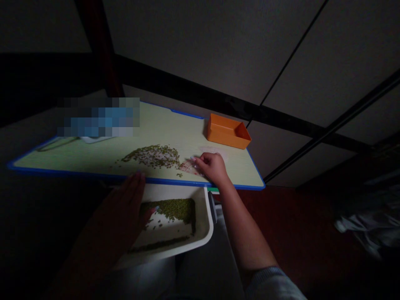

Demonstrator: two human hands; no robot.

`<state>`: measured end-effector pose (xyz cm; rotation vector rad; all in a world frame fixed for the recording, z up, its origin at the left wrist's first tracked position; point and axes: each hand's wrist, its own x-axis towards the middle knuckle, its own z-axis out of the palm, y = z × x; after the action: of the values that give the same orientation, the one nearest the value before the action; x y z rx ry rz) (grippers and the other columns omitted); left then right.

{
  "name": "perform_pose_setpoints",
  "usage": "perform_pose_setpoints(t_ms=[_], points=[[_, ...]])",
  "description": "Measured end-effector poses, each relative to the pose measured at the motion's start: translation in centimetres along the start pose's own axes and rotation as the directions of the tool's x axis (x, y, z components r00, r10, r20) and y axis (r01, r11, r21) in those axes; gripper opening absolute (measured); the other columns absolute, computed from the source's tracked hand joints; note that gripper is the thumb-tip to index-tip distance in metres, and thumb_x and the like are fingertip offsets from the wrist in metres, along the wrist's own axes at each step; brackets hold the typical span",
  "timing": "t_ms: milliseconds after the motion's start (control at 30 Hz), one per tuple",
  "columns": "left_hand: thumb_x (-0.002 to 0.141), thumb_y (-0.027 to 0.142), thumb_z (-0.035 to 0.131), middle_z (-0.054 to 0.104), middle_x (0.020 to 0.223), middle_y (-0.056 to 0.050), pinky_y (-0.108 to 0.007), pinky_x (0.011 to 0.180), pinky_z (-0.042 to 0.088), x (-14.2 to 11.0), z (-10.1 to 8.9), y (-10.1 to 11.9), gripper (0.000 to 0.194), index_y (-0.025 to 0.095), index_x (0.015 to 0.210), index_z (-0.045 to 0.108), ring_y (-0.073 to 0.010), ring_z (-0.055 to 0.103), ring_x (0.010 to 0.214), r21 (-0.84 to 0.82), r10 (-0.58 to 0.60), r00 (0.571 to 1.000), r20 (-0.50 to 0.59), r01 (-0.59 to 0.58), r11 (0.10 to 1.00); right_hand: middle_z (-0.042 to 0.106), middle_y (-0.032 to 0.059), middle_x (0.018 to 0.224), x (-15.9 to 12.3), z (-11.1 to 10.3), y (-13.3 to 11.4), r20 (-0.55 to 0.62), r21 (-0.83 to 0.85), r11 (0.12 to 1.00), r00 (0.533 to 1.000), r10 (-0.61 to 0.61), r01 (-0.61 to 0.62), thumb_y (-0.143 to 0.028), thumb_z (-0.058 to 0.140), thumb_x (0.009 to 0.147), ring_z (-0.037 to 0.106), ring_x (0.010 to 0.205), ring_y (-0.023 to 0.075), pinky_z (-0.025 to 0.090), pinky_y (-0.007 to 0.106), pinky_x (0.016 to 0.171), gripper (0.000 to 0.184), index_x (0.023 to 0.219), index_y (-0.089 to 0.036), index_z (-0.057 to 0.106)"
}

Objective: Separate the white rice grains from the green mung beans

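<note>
My right hand (pixel 213 165) is over the pale board, thumb and fingertips pinched together; whatever is between them is too small to make out. Just left of it lies a loose pile of small green seeds or pods (pixel 156 156), with a pinkish patterned patch (pixel 190 167) beneath my fingers. My left hand (pixel 133 198) lies with fingers stretched at the board's front edge, its thumb apart over a white tub (pixel 204 216). More green pieces (pixel 176 208) are heaped inside the tub, mostly along its far side.
A blue-rimmed folding-type board (pixel 150 121) forms the work surface. An open orange box (pixel 228 133) stands at its back right corner. A blurred-out blue object (pixel 106 118) is at the back left. Pale panels (pixel 203 50) rise behind, and a dark red floor (pixel 275 225) shows at right.
</note>
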<state>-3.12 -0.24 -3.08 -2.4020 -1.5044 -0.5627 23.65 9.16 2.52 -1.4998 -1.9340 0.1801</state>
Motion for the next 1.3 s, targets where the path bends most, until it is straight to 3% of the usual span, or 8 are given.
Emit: perform_pose_setpoints(t_ms=[167,467,700,833,1167,1300], points=[[0.086,0.051,0.035,0.037,0.153,-0.024,-0.057,0.109,0.043,-0.1,0.0,-0.1,0.078,0.003,0.147,0.025,-0.0380,0.039,0.140,-0.016,-0.020,1.000,-0.007,0.020,1.000,0.059,-0.0009,0.055,0.1,-0.1,-0.2,-0.011,-0.150,0.987,0.998,0.058,-0.059,-0.042,0.060,0.089,0.047,0.053,0.0116,0.027,0.026,0.060,0.035,0.064,-0.018,0.065],[0.087,0.051,0.033,0.036,0.153,-0.025,-0.061,0.107,0.043,-0.1,0.4,-0.1,0.079,0.006,0.149,0.018,-0.0387,0.037,0.141,-0.048,-0.021,1.000,-0.015,0.021,0.999,0.068,0.0036,0.065,0.5,-0.3,-1.1,0.010,-0.332,0.942,0.998,0.062,-0.055,-0.044,0.054,0.094,0.054,0.061,0.0141,0.030,0.028,0.069,0.038,0.071,-0.018,0.068],[0.087,0.046,0.036,0.036,0.152,-0.027,-0.060,0.107,0.044,0.1,-0.1,-0.1,0.077,0.003,0.148,0.020,-0.0396,0.037,0.141,-0.014,-0.008,1.000,0.013,0.008,1.000,0.060,-0.0010,0.057,0.4,0.1,-0.3,-0.041,-0.196,0.981,0.999,0.000,-0.008,-0.045,0.057,0.092,0.048,0.055,0.0115,0.032,0.027,0.071,0.039,0.065,-0.018,0.064],[0.087,0.048,0.036,0.036,0.152,-0.026,-0.061,0.103,0.046,0.1,-0.2,-0.1,0.078,0.007,0.150,0.016,-0.0395,0.040,0.139,-0.009,-0.003,1.000,0.006,0.003,1.000,0.056,-0.0042,0.053,0.3,0.3,0.0,-0.029,-0.112,0.993,0.999,-0.028,0.025,-0.044,0.061,0.090,0.045,0.052,0.0098,0.033,0.027,0.074,0.037,0.063,-0.018,0.063],[0.087,0.048,0.034,0.037,0.151,-0.028,-0.061,0.104,0.045,0.1,-0.4,-0.1,0.077,0.001,0.146,0.025,-0.0414,0.039,0.140,-0.010,-0.003,1.000,0.026,0.003,1.000,0.055,-0.0025,0.053,0.6,0.1,-0.4,-0.033,-0.172,0.985,0.999,-0.004,-0.002,-0.043,0.060,0.091,0.042,0.052,0.0106,0.029,0.027,0.068,0.038,0.062,-0.018,0.062],[0.086,0.048,0.034,0.037,0.152,-0.026,-0.060,0.106,0.044,0.1,-0.5,-0.1,0.078,0.006,0.150,0.018,-0.0395,0.040,0.139,-0.016,-0.012,1.000,0.018,0.012,1.000,0.057,-0.0012,0.055,0.6,0.0,-0.4,-0.067,-0.199,0.978,0.996,0.052,-0.064,-0.043,0.059,0.091,0.043,0.054,0.0114,0.028,0.027,0.065,0.039,0.061,-0.018,0.062]])
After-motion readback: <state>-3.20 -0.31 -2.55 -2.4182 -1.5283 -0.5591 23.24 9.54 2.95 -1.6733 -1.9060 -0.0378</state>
